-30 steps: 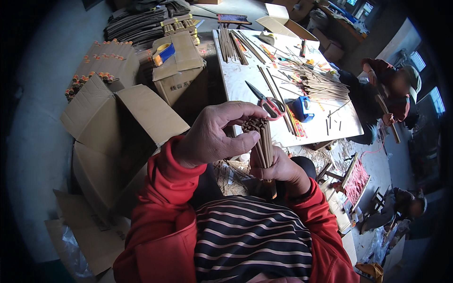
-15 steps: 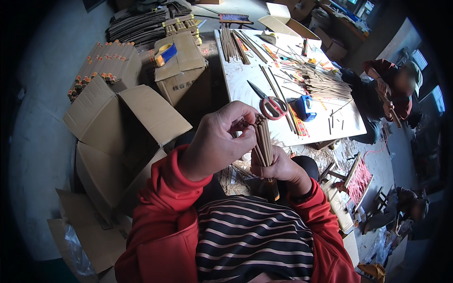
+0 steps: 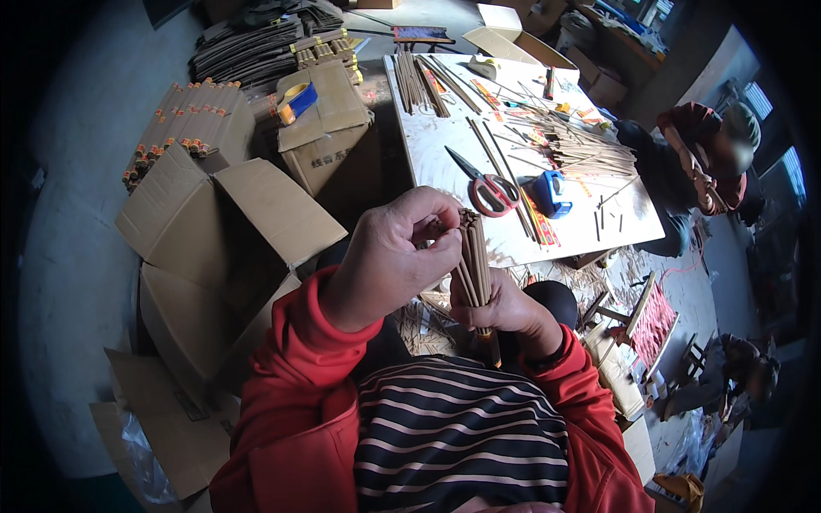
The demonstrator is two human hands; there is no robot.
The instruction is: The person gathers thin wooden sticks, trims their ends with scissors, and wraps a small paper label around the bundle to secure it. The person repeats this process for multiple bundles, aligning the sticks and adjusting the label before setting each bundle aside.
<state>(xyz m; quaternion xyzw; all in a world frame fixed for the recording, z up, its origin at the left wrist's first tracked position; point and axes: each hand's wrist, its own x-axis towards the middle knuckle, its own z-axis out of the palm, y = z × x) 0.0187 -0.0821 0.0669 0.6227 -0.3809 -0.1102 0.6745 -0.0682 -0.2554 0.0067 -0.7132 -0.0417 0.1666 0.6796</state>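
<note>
My right hand [image 3: 506,306] is wrapped around a bundle of brown incense sticks [image 3: 473,263], gripping it low. The bundle stands nearly upright in front of my striped top, with its sticks spreading slightly above the fist. A dark lower end with a yellow band pokes out beneath that hand. Beside the bundle's top, my left hand [image 3: 395,252] is closed in a pinch of thumb and forefinger. Small brown stick ends show between its fingers; how many they are is hidden. Scissors [image 3: 493,196] with red-and-grey handles lie on the table just beyond the bundle.
The white table [image 3: 436,158] bears loose incense sticks [image 3: 590,154] and a blue tape dispenser [image 3: 550,195]. An open cardboard box [image 3: 184,227] stands at my left. Behind it are bundled sticks [image 3: 188,120] and a closed box [image 3: 329,128] with tape on top. A co-worker [image 3: 714,158] sits at the right.
The bundle and my right hand have shifted slightly left. My left hand stays pinched beside the bundle's top. At the right, the co-worker's hands have moved a little.
</note>
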